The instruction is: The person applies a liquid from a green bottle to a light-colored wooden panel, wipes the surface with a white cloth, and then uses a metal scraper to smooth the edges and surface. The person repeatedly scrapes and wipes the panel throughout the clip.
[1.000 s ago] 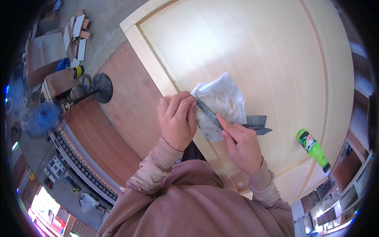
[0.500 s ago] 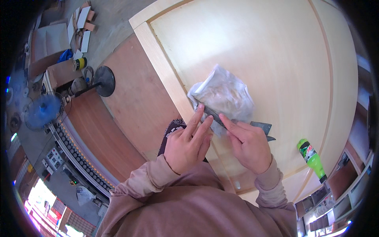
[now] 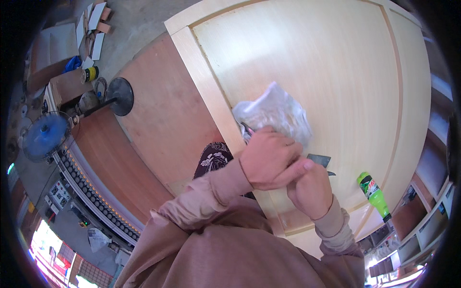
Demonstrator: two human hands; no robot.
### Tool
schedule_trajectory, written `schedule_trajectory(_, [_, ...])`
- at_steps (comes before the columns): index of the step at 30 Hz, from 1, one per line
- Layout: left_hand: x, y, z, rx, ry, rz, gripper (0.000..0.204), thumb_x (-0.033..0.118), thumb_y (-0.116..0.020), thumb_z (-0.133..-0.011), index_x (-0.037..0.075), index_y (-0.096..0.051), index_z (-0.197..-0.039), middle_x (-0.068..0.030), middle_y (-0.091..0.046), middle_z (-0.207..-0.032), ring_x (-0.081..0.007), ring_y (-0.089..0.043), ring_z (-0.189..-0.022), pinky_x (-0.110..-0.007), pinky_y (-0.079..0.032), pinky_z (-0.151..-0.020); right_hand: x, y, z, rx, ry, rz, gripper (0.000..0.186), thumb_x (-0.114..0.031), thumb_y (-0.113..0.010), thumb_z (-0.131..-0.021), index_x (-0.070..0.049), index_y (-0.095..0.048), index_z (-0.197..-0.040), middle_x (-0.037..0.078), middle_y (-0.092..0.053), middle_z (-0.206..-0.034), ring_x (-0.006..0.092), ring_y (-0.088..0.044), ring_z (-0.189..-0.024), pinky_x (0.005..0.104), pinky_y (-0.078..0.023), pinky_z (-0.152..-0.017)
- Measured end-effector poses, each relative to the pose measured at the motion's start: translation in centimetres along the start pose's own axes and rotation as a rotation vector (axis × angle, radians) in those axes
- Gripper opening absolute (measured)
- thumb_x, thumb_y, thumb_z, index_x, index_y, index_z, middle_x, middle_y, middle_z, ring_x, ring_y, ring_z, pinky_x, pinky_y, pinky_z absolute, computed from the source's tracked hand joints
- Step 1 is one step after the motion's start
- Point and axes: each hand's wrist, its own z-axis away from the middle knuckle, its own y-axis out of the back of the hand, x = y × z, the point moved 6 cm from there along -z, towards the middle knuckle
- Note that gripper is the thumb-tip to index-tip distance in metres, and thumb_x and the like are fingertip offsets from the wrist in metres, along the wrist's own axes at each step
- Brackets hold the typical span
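My left hand (image 3: 271,161) lies across the front of my right hand (image 3: 313,189), the two touching. Both are closed, with most of the fingers hidden from view. Past my left knuckles pokes the narrow end of a dark, flat strip (image 3: 248,129); which hand grips it cannot be seen. Just beyond the hands, a crumpled white plastic bag (image 3: 281,113) rests on a pale wooden panel (image 3: 345,91) with a raised frame. A dark, thin rectangular plate (image 3: 321,161) lies on that panel, right of the bag, with a pointed dark piece (image 3: 331,173) beside it.
A green bottle (image 3: 373,194) lies on the panel at the right. Reddish-brown boards (image 3: 163,110) are left of the panel. Further left are a fan with blue blades (image 3: 44,129), its round black base (image 3: 120,96), and a long roller track (image 3: 93,194).
My left hand has moved right, from fingertips pressing the dark strip on the bag to lying over my right hand. Its stretched fingers have curled, and my right index finger no longer points forward.
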Motion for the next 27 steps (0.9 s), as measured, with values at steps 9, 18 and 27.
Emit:
schedule_trajectory(9, [-4.1, 5.8, -1.9, 0.203, -0.036, -0.107, 0.061, 0.058, -0.051, -0.111, 0.009, -0.061, -0.077, -0.0160, -0.065, -0.073, -0.0423, -0.065, -0.070, -0.051, -0.046, -0.068, 0.0, 0.1, -6.2, 0.106, 0.103, 0.033, 0.009, -0.003, -0.075, -0.087, -0.004, -0.074, -0.096, 0.019, -0.073, -0.089, 0.0454, -0.072, -0.080, 0.0557, -0.058, -0.067])
schedule_trajectory(18, [0.9, -3.4, 0.7, 0.130, 0.033, 0.040, 0.053, 0.058, -0.057, -0.108, 0.010, -0.064, -0.086, -0.0124, -0.063, -0.078, -0.0359, -0.066, -0.075, -0.048, -0.043, -0.072, 2.7, -0.9, 3.5, -0.120, -0.065, -0.050, 0.019, -0.005, -0.077, -0.086, -0.005, -0.072, -0.105, 0.020, -0.072, -0.098, 0.0465, -0.072, -0.082, 0.0563, -0.058, -0.069])
schedule_trajectory(27, [4.0, -14.3, 5.5, 0.018, 0.027, 0.090, 0.050, 0.058, -0.064, -0.104, 0.010, -0.064, -0.090, -0.0109, -0.062, -0.082, -0.0314, -0.066, -0.078, -0.046, -0.043, -0.075, 5.5, -6.0, 15.5, -0.199, -0.169, -0.113, 0.038, -0.006, -0.079, -0.087, -0.007, -0.075, -0.125, 0.019, -0.074, -0.116, 0.0446, -0.075, -0.089, 0.0498, -0.062, -0.074])
